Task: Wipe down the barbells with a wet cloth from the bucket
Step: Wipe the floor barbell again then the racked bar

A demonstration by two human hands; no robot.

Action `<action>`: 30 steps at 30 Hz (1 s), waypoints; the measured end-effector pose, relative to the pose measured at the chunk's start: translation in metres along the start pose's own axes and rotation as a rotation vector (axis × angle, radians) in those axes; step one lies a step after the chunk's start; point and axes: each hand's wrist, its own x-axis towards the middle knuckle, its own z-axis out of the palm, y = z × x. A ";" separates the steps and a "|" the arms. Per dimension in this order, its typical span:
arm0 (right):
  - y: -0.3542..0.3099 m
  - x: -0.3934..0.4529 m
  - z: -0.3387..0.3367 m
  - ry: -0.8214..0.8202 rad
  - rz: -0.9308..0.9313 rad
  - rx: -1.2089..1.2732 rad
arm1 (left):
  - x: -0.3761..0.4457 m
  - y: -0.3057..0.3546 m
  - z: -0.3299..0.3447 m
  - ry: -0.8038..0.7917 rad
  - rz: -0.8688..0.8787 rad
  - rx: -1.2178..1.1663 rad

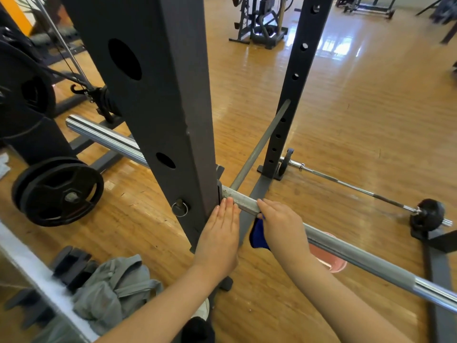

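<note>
Left hand (220,233) lies flat, fingers straight, against the dark steel rack upright (158,107) beside the racked bar. Right hand (282,225) curls over the long grey steel barbell (358,253), pressing a blue cloth (258,232) under it near the rack. Wiping looks mid-way on this bar, judging by position; the thin barbell on the floor (346,184) probably remains. Counts: two barbells, one cloth, one pink bucket (332,263) partly hidden behind the bar.

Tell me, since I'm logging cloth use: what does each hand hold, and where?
Right hand presses the blue cloth around the barbell shaft; left hand holds nothing.
</note>
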 end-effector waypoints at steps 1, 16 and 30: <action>-0.005 0.005 0.002 0.002 -0.020 0.004 | 0.001 0.002 0.003 0.012 0.019 0.013; 0.041 -0.048 -0.017 0.095 0.058 -0.033 | 0.043 0.008 -0.012 0.098 0.140 -0.039; 0.054 -0.065 -0.027 0.082 0.075 -0.078 | 0.041 0.011 -0.015 0.101 0.092 -0.107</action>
